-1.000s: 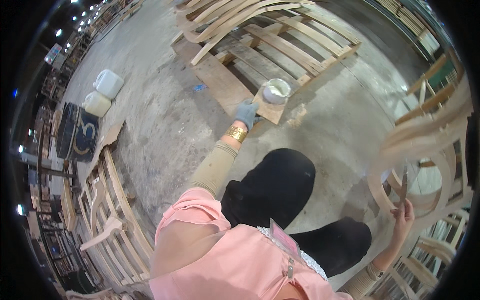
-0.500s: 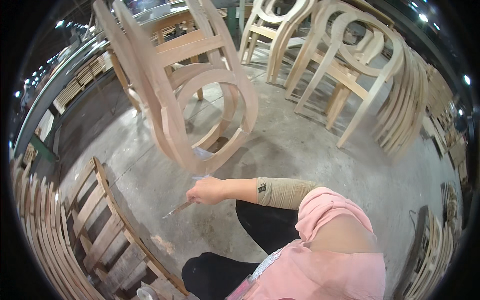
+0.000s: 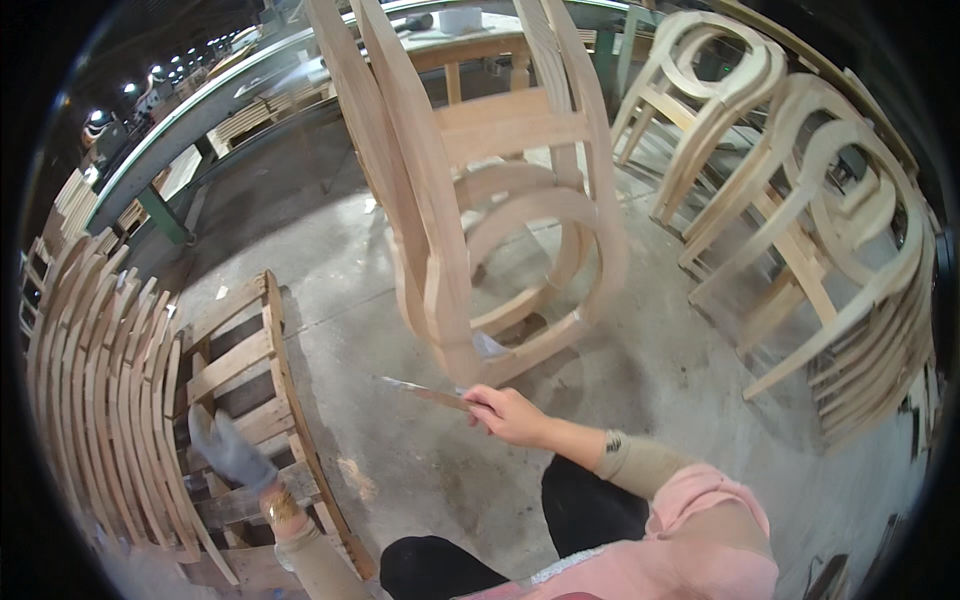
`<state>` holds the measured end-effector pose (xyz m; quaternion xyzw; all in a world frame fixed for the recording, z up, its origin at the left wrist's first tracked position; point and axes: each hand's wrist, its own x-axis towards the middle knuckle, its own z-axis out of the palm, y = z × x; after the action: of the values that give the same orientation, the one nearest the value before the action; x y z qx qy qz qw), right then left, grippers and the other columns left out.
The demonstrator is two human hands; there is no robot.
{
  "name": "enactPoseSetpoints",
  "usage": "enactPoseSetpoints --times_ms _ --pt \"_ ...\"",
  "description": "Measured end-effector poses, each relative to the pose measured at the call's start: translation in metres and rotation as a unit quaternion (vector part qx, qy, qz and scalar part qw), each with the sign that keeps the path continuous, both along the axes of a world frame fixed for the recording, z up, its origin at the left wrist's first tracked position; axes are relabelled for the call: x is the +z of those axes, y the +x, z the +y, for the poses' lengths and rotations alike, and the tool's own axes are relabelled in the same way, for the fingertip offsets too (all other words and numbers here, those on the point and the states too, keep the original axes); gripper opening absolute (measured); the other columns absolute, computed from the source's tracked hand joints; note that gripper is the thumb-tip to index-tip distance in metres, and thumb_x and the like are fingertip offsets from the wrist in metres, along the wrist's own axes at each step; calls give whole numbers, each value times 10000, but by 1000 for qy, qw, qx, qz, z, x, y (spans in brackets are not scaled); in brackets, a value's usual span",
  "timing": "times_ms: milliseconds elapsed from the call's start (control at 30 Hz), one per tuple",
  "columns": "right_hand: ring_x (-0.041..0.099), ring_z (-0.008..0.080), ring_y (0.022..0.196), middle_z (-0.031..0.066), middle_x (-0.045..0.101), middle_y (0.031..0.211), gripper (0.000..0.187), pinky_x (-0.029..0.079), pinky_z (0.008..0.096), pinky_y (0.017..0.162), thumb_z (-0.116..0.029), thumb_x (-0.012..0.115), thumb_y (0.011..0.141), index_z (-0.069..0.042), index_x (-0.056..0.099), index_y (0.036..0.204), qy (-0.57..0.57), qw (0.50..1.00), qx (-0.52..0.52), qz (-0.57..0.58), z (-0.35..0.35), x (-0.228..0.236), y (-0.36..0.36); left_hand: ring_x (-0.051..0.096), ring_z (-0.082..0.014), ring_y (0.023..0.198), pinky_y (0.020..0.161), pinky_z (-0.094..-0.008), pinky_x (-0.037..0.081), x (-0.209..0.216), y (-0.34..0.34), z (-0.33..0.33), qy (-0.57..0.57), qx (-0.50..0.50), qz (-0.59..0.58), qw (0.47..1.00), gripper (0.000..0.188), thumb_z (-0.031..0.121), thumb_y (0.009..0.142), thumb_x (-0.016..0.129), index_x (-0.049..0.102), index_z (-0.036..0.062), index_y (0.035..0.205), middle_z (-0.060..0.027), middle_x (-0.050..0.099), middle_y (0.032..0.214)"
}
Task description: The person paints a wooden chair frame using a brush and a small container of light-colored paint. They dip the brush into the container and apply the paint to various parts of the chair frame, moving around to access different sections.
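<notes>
My bare right hand point(image 3: 508, 415) grips a thin flat brown stick point(image 3: 440, 395) with a whitish, wet-looking tip that points left. Just beyond it, wooden chair-back frames point(image 3: 450, 290) stand with their round ends down on the floor. A bit of whitish film or paper point(image 3: 488, 346) lies at the lower curve of the frames. On the left, my left hand point(image 3: 232, 450), in a grey glove, reaches over a wooden pallet point(image 3: 232, 365) beside a row of curved wooden strips point(image 3: 110, 390). Its slightly blurred fingers are stretched out, with nothing visible in them.
More chair-back frames point(image 3: 830, 230) lean together at the right, with several nested behind them. A long metal-edged bench point(image 3: 165, 165) on green legs runs along the far left. Behind the near frames is a table point(image 3: 470, 45) with a white container on it. Concrete floor lies between.
The view has swung left, so the scene sits farther right. My gloved left hand has come into view over the pallet. The stick's tip, formerly pointing down-left, now points left and slightly up.
</notes>
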<state>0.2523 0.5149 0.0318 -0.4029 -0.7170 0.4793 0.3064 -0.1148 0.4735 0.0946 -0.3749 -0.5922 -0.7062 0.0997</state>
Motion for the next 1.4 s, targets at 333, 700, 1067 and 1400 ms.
enactPoseSetpoints --times_ms 333,700,1067,1400 --pt "553 95 553 65 629 745 168 454 245 527 -92 454 886 -13 521 1018 -225 940 -230 117 -33 103 107 555 -169 914 786 -278 454 264 239 265 -180 -351 260 881 453 66 773 591 495 29 1214 -109 535 1144" --pt "545 108 513 87 622 773 168 424 212 458 -159 440 908 -33 476 1014 -299 788 -537 42 -90 176 270 427 -311 1180 956 -360 379 291 307 517 -484 -136 309 807 675 437 683 661 478 47 1201 -171 436 1290" --pt "576 124 616 80 619 793 171 477 236 566 -111 429 895 11 524 968 -267 805 -529 10 -71 219 210 606 -216 785 715 -322 478 307 271 579 -597 -136 252 749 650 357 521 786 594 -9 1022 -136 630 835" --pt "550 268 706 94 552 794 474 440 372 596 18 501 742 -141 550 1186 240 922 -224 -205 181 417 227 607 -119 768 674 -221 485 379 267 460 -216 -502 -36 837 268 37 751 664 600 -28 1003 -81 647 892"
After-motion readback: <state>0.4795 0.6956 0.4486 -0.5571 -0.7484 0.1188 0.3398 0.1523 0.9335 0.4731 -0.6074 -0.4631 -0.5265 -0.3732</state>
